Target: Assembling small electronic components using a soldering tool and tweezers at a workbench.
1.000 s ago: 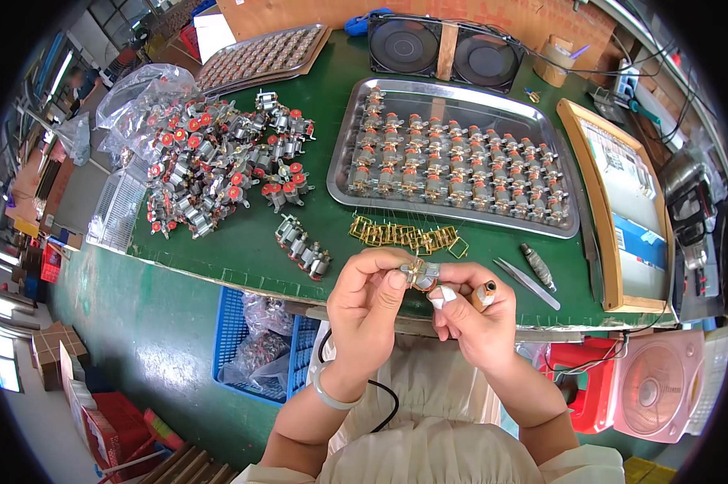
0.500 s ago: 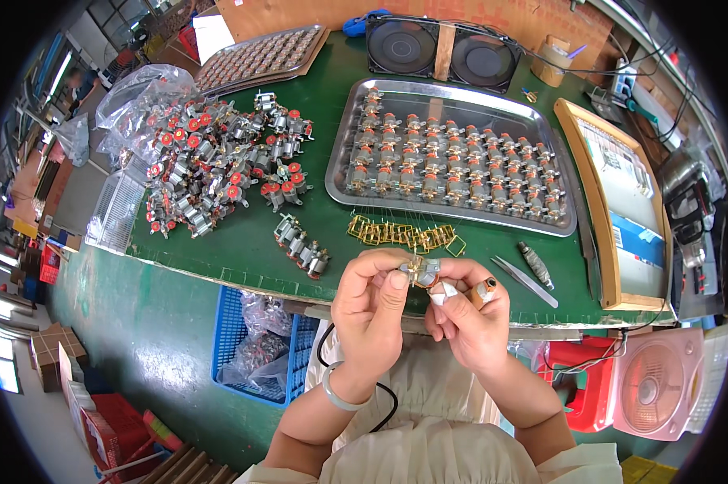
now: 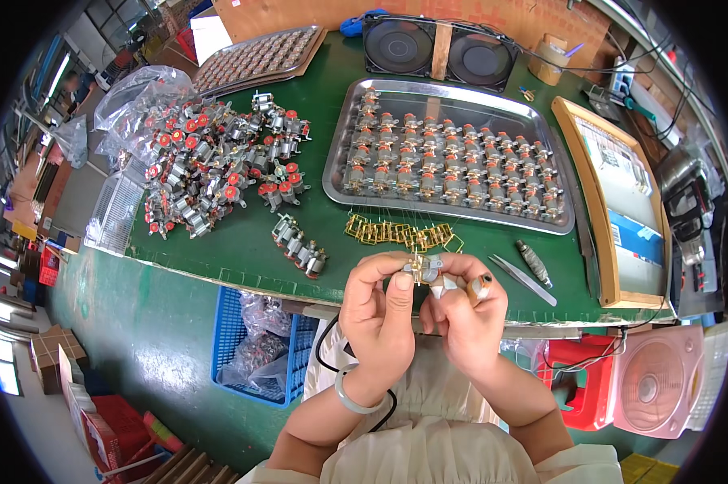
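Note:
My left hand (image 3: 380, 310) pinches a small electric motor (image 3: 427, 268) with brass-coloured metal at its left side, just past the table's front edge. Meeting it from the right, my right hand (image 3: 470, 323) has its fingers curled round a short tan cylindrical tool (image 3: 480, 287) with a dark end. White wrapping (image 3: 442, 285) shows at that hand's fingertips, against the motor. Where the tool's other end goes is hidden by the fingers. Beyond the hands lies a row of brass wire frames (image 3: 400, 232). A short line of motors (image 3: 299, 247) stands to their left.
A metal tray (image 3: 340, 192) holds rows of motors; a second tray (image 3: 311, 39) stands far left. Loose motors (image 3: 207, 161) form a heap beside a plastic bag (image 3: 138, 93). Tweezers (image 3: 524, 281) and a grey wrapped tool (image 3: 533, 262) lie right, near a wooden frame (image 3: 574, 153).
Both hands are slightly closer together, the left shifted a little right. My right fingers have curled more tightly by the motor. The motor stays in the left hand's pinch.

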Motion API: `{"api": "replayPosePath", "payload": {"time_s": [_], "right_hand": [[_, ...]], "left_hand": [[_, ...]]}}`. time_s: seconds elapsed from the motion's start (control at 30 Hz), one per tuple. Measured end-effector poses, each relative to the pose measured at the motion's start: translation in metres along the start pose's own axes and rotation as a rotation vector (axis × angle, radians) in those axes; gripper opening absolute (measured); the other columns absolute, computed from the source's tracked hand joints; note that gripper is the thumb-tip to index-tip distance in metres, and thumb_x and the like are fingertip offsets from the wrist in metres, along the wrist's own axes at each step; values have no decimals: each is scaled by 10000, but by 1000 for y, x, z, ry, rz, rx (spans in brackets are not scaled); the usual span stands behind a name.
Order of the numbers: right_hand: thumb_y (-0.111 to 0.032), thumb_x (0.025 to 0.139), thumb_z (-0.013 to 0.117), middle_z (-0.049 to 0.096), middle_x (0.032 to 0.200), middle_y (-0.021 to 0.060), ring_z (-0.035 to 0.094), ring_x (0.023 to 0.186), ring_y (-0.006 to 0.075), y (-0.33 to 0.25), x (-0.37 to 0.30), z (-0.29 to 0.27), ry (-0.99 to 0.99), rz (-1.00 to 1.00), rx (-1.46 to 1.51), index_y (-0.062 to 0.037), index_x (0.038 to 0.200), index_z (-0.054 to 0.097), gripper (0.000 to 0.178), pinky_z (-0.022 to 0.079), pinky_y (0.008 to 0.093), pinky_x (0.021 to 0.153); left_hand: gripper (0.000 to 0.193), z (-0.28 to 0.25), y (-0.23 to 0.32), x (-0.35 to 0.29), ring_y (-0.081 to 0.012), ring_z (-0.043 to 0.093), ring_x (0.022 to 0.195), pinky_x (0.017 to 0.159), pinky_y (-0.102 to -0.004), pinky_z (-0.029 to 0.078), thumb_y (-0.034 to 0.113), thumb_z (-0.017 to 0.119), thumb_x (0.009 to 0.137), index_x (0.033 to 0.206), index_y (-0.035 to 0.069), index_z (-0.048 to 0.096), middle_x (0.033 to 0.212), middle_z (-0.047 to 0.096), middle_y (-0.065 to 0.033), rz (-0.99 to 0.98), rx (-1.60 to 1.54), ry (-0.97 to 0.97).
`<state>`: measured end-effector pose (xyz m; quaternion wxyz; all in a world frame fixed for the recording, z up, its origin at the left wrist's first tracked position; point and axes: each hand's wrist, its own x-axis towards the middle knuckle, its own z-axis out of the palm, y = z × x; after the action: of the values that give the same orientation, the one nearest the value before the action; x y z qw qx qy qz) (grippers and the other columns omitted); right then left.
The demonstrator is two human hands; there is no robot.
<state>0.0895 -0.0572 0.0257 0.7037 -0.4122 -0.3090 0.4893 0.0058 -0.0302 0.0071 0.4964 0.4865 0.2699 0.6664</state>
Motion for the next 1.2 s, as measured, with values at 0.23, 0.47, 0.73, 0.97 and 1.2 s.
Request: {"api": "replayPosePath", "payload": {"time_s": [0.23,0.47,0.73,0.97,1.2], "right_hand": [[-8,787,477,515,665,31,421,451,48,0,2,-5,-32,12,-170,55,966,525,196,403,207,401],[-1,803,488,511,649,12,418,460,42,-3,9,-14,-81,68,-67,33,1021,529,224,376,198,415],[-26,816,588,469,637,-8,384,515,9,-6,6,-16,-156,-160,-363,8,1048,505,249,343,174,445],[-51,831,593,490,689,-23,391,525,5,-16,9,-20,-172,194,-25,5,986,535,175,319,156,446],[-70,829,599,524,724,8,427,524,38,-29,11,-33,-213,120,-309,0,987,541,182,360,197,450]], "left_hand": [[127,0,-2,0,-111,505,853,767,-241,412,58,524,874,978,-12,511,953,545,-77,-35,19,23],[136,2,1,0,-103,504,867,779,-239,410,63,522,878,986,-18,509,954,550,-76,-71,44,62],[152,1,4,7,-77,524,812,737,-212,426,71,525,881,1002,-19,507,925,571,-51,-73,-74,59],[150,-1,6,8,-75,530,800,725,-212,433,73,516,887,1003,-21,506,901,578,-49,-111,-49,15],[165,-1,5,13,-140,583,783,710,-266,480,98,478,904,1014,-23,495,896,598,-89,-203,-112,-56]]}}
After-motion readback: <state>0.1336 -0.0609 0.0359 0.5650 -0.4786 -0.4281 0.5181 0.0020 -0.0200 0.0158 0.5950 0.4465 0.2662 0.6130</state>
